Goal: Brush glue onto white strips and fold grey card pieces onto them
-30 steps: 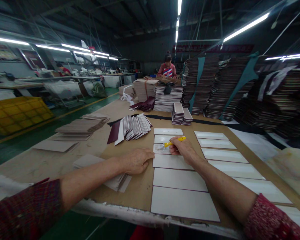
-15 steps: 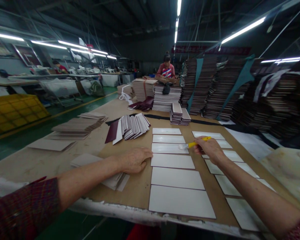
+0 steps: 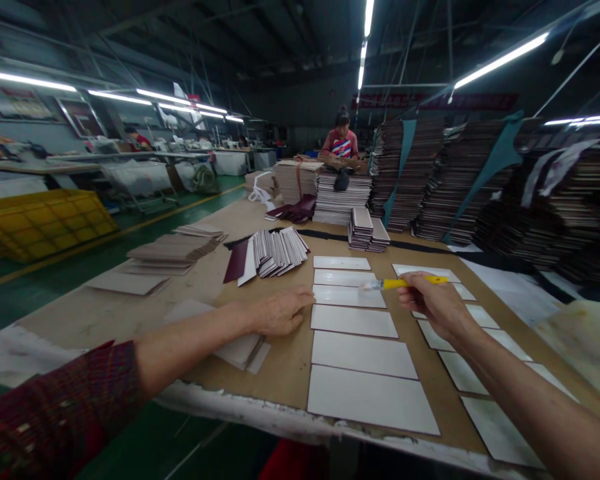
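Observation:
My right hand [image 3: 433,303] is closed around the yellow handle of a paintbrush [image 3: 393,283]. The brush lies nearly level, bristles pointing left, over the right part of a narrow white panel [image 3: 347,297] with a wet-looking sheen. At that panel's left end is my left hand [image 3: 283,311], fingers stretched out, the fingertips at its edge. More white panels run in a column toward me, wider nearer the front, such as the large front panel [image 3: 370,400]. A second column of pale panels [image 3: 463,373] sits partly under my right forearm.
Fanned white strips [image 3: 280,252] and grey-beige board stacks [image 3: 167,253] lie to the left. Small stacked pieces [image 3: 363,230] stand behind the panels. Tall dark stacks [image 3: 405,180] rise at the back right. A person [image 3: 341,141] is beyond the table. A yellow crate [image 3: 45,223] stands at left.
The whole scene has shifted right as my view turned slightly left. The brush has gone from slanted to nearly level, and my right hand sits a little farther right of the panel.

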Action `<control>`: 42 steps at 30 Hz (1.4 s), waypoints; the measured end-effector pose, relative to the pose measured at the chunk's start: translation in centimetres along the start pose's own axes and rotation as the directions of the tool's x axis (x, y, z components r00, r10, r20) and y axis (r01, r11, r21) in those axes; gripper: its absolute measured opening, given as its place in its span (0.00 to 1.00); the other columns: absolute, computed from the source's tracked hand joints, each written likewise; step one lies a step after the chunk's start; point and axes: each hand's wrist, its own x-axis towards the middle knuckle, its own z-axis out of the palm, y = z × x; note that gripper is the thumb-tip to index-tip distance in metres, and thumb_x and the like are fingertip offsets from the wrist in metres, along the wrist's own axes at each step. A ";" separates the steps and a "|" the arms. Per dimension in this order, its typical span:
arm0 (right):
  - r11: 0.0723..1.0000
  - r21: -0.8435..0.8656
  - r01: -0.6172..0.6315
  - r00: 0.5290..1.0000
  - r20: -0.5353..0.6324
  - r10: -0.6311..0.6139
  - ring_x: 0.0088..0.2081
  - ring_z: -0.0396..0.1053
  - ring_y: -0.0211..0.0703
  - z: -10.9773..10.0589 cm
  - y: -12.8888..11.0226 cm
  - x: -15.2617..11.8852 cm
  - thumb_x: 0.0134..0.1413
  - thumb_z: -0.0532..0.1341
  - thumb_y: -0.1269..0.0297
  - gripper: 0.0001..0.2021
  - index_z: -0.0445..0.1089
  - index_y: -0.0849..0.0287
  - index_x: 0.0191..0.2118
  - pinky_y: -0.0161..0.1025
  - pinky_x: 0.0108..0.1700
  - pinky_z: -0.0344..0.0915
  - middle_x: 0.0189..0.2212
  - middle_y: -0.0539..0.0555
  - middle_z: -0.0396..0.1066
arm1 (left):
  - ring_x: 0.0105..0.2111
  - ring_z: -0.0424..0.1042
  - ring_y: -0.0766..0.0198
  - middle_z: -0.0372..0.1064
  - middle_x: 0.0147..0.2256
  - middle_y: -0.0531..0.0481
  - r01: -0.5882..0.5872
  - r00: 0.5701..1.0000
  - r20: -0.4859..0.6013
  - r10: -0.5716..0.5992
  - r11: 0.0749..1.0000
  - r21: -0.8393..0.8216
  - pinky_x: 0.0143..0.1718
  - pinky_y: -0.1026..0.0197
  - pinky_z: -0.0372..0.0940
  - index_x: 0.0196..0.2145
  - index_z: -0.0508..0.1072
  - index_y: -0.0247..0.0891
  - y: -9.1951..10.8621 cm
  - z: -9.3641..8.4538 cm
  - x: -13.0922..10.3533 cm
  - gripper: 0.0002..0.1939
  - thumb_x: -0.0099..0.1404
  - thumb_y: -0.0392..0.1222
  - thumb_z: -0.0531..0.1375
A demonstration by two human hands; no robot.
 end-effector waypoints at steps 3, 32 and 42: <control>0.998 0.054 -0.023 0.996 0.088 0.018 0.21 0.72 0.36 1.7 -0.2 -1.8 0.58 0.62 0.70 0.03 0.71 0.62 0.38 0.28 0.23 0.71 0.24 0.54 0.76 | 0.54 0.71 0.54 0.69 0.56 0.44 -0.021 0.999 0.026 0.021 1.000 0.011 0.56 0.56 0.65 0.56 0.68 0.40 1.3 0.1 -1.0 0.23 0.64 0.31 0.55; 0.983 -0.151 -0.102 0.989 0.090 0.117 0.17 0.69 0.39 1.4 2.7 -3.0 0.50 0.66 0.68 0.03 0.72 0.59 0.32 0.34 0.20 0.71 0.20 0.52 0.74 | 0.53 0.72 0.48 0.70 0.55 0.38 0.042 0.987 0.154 -0.045 0.999 0.027 0.54 0.51 0.67 0.51 0.70 0.34 5.5 0.6 -2.5 0.18 0.63 0.35 0.58; 0.975 -0.206 -0.082 0.996 0.012 0.086 0.18 0.70 0.39 -3.1 2.8 -2.3 0.54 0.64 0.67 0.02 0.73 0.58 0.34 0.32 0.21 0.70 0.20 0.51 0.74 | 0.56 0.70 0.48 0.68 0.58 0.36 0.043 0.986 0.161 -0.048 0.999 0.031 0.58 0.51 0.65 0.53 0.69 0.33 5.2 0.9 -2.4 0.19 0.64 0.37 0.59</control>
